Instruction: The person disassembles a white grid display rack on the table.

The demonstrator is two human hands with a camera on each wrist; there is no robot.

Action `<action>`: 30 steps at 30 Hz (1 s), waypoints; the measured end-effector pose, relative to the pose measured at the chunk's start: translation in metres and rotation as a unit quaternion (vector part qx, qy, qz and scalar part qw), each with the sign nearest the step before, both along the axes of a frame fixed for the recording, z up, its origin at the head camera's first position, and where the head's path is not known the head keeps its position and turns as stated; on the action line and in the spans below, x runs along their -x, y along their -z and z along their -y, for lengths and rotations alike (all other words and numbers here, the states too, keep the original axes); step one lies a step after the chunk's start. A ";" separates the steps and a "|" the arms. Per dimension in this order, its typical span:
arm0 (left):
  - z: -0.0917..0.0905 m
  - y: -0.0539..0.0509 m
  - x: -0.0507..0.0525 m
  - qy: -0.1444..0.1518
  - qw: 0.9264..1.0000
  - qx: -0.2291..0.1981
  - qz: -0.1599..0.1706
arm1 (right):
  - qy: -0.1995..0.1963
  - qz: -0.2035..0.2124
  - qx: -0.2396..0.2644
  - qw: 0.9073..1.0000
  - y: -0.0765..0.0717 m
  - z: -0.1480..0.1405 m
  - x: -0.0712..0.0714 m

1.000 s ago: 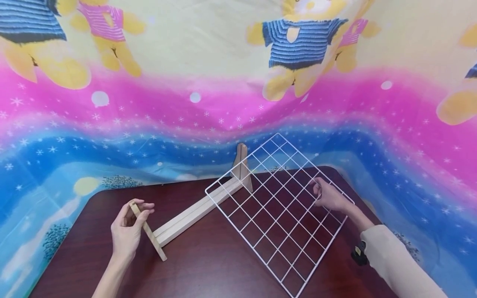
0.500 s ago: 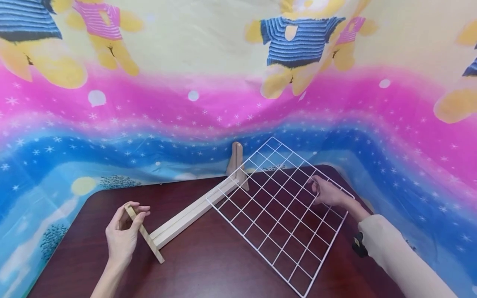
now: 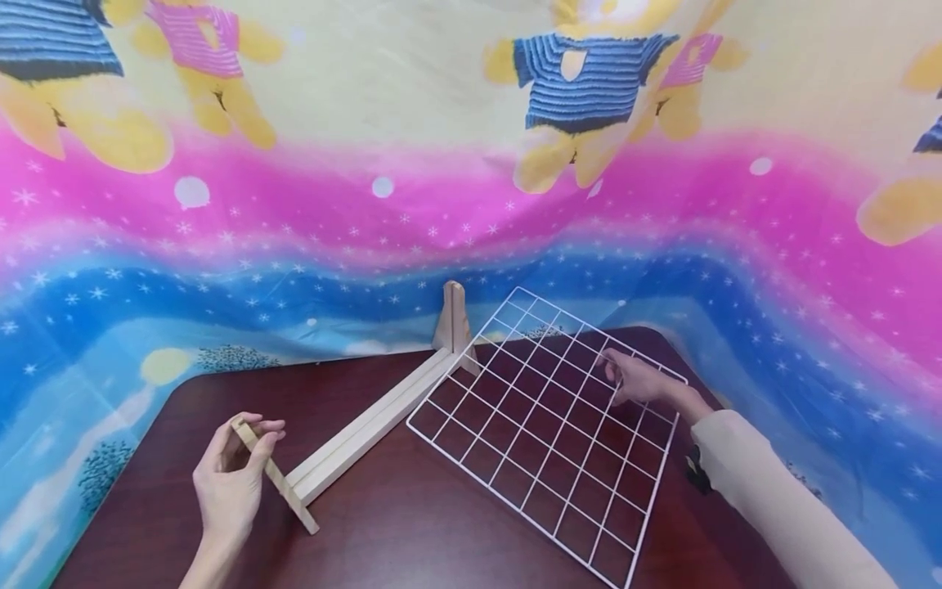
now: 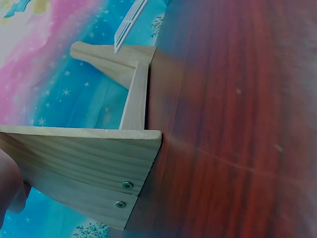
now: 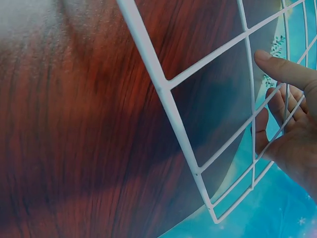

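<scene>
My left hand (image 3: 230, 491) pinches the top of the near end piece (image 3: 275, 474) of a wooden stand. A grooved crossbar (image 3: 368, 429) joins that piece to a far upright end piece (image 3: 454, 319). In the left wrist view, two screws (image 4: 127, 185) show on the near piece's outer face. My right hand (image 3: 636, 380) holds a white wire grid panel (image 3: 518, 509), tilted above the table. Seen in the right wrist view, fingers (image 5: 277, 106) reach behind the wires, with the thumb in front. The grid's left side overlaps the crossbar's far end in the head view; contact cannot be told.
A dark red wooden table (image 3: 412, 523) with rounded back corners carries the stand. Behind and beside it hangs a printed curtain (image 3: 331, 213) with bears and snowflakes. A black item (image 3: 697, 470) is worn at the right sleeve.
The grid's far corner has dropped and shifted left, and the panel has turned in my right hand. The stand has swung leftward, with my left hand still holding its near end.
</scene>
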State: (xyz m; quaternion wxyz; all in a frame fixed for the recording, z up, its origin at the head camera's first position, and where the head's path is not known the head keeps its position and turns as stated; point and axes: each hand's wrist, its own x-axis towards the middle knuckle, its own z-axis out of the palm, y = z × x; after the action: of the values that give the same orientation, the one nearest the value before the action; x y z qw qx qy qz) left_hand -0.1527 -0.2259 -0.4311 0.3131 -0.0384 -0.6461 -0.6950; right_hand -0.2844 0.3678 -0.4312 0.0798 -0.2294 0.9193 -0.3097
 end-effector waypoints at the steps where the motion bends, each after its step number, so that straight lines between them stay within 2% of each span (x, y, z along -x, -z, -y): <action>1: 0.001 0.000 -0.002 -0.004 1.000 0.000 0.002 | -0.002 0.002 -0.006 1.000 0.001 0.001 0.001; 6: 0.005 0.001 -0.011 -0.021 1.000 0.001 0.000 | -0.024 0.008 -0.001 1.000 0.003 0.006 0.005; 9: 0.006 0.002 -0.015 -0.042 0.999 0.014 -0.003 | -0.041 0.010 0.001 0.999 0.004 0.011 0.006; 15: 0.005 0.003 -0.017 -0.072 0.996 0.035 -0.024 | -0.058 0.029 -0.007 0.998 0.008 0.017 0.006; 18: 0.002 0.004 -0.017 -0.073 0.995 0.023 -0.058 | -0.057 0.036 -0.012 0.998 0.012 0.019 0.007; 23: -0.002 0.003 -0.020 -0.062 0.990 -0.003 -0.127 | -0.076 0.056 -0.016 0.995 0.017 0.024 0.010; 27: -0.007 -0.005 -0.025 -0.078 0.989 0.001 -0.124 | -0.085 0.068 -0.028 0.994 0.020 0.030 0.012; 30: -0.009 -0.006 -0.028 -0.085 0.989 -0.011 -0.120 | -0.083 0.073 -0.035 0.993 0.020 0.034 0.012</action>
State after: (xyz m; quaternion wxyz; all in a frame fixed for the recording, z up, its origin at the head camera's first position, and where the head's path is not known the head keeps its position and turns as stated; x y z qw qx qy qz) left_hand -0.1252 -0.2169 -0.4251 0.4465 -0.0628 -0.5969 -0.6636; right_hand -0.2965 0.3341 -0.4515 0.1797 -0.2785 0.8993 -0.2852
